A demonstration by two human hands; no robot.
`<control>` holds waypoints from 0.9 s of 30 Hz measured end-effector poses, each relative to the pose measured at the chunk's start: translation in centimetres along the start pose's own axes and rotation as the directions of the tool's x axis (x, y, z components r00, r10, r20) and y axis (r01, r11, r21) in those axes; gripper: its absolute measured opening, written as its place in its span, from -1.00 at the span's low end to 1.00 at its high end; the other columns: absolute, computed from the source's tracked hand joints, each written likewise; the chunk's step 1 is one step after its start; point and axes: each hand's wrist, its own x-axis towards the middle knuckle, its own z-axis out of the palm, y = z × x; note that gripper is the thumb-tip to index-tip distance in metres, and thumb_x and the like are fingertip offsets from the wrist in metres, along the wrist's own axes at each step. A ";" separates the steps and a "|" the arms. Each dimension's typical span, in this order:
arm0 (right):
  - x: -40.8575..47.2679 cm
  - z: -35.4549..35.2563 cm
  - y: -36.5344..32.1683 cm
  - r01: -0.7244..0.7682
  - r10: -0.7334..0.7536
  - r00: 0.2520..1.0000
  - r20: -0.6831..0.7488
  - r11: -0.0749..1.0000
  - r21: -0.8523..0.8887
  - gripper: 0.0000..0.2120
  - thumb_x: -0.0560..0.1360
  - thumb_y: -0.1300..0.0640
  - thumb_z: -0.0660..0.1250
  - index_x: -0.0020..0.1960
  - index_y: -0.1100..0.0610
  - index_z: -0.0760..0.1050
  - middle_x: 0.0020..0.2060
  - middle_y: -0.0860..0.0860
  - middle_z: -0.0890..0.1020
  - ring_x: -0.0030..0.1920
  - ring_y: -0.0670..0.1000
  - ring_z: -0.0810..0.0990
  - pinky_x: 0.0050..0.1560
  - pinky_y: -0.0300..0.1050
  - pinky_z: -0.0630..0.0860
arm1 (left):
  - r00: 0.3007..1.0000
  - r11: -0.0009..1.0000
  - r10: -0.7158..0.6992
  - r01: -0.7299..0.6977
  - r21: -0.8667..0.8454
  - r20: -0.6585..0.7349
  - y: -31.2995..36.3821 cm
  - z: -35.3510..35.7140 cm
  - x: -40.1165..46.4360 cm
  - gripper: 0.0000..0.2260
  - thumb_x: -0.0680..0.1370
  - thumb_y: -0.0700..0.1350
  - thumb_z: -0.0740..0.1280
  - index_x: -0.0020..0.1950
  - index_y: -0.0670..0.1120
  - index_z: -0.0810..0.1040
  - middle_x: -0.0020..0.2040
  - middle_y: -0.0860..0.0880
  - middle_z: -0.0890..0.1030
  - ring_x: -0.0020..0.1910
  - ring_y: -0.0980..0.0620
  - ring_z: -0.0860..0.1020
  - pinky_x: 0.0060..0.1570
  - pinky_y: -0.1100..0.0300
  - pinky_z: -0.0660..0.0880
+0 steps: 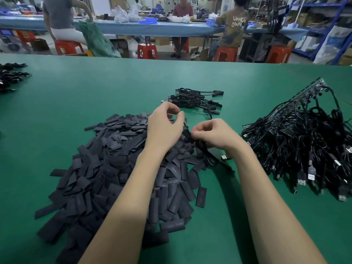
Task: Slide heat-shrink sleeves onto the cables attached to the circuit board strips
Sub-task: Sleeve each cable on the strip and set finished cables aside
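A big heap of flat black heat-shrink sleeves covers the green table in front of me. Above its right edge my left hand pinches the small board end of a black cable between thumb and fingertips. My right hand, fingers curled, holds a black sleeve on that same cable just beside the left hand. The cable's loop and USB plug hang down under my right wrist. How far the sleeve sits on the cable is hidden by my fingers.
A large tangle of black cables on circuit board strips lies at the right. A smaller bundle of cables lies beyond my hands. More black cables lie at the far left edge. People sit at a blue table behind.
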 end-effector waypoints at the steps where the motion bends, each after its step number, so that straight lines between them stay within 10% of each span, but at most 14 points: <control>1: -0.1 -0.2 -0.1 -0.010 0.009 1.000 0.011 0.995 0.096 -0.91 0.47 0.20 0.42 -0.20 0.10 0.67 -0.37 -0.06 0.64 -0.40 -0.11 0.57 -0.36 -0.27 0.51 | 0.999 0.999 -0.029 0.029 -0.017 0.013 0.0 0.2 -0.1 -0.93 0.58 -0.05 0.39 0.01 -0.02 0.56 -0.05 0.08 0.65 -0.05 0.13 0.62 0.00 0.27 0.54; 3: -0.3 -0.5 -0.5 -0.031 0.023 0.999 0.031 0.964 0.263 -0.93 0.48 0.24 0.41 -0.12 0.15 0.67 -0.28 0.03 0.69 -0.36 -0.06 0.62 -0.34 -0.24 0.57 | 0.992 0.988 -0.116 0.121 -0.097 0.055 0.1 0.6 -0.1 -0.88 0.57 0.00 0.41 0.02 -0.01 0.54 -0.07 0.10 0.65 -0.13 0.24 0.62 -0.12 0.43 0.49; 10: -0.4 -0.3 -1.0 -0.031 -0.038 0.987 0.156 0.908 0.417 -0.93 0.52 0.30 0.43 -0.09 0.16 0.61 -0.29 -0.06 0.66 -0.40 -0.09 0.59 -0.29 -0.20 0.60 | 0.924 0.779 -0.302 0.381 -0.498 0.235 0.6 1.0 -0.4 -0.94 0.57 -0.15 0.44 0.02 -0.06 0.61 -0.25 0.02 0.72 -0.23 0.02 0.64 -0.06 -0.02 0.63; 19: 0.0 0.3 -0.4 -0.135 0.025 0.972 0.232 0.872 0.471 -0.77 0.49 0.25 0.49 0.13 0.16 0.57 -0.21 0.03 0.71 -0.35 -0.08 0.64 -0.21 -0.21 0.62 | 0.838 0.503 -0.397 0.540 -0.675 0.375 0.9 0.4 -0.4 -0.89 0.61 -0.31 0.34 0.08 -0.15 0.61 -0.07 -0.10 0.67 -0.25 0.12 0.66 -0.24 0.30 0.60; 27: 0.1 0.4 0.2 -0.043 0.008 0.987 0.162 0.975 0.217 -0.90 0.52 0.23 0.46 0.02 0.12 0.68 -0.32 -0.05 0.62 -0.40 -0.13 0.50 -0.23 -0.20 0.62 | 0.840 0.540 -0.403 0.538 -0.647 0.363 0.7 0.0 0.0 -0.94 0.61 -0.26 0.37 0.05 -0.12 0.58 -0.17 -0.08 0.64 -0.22 0.05 0.66 -0.14 0.17 0.66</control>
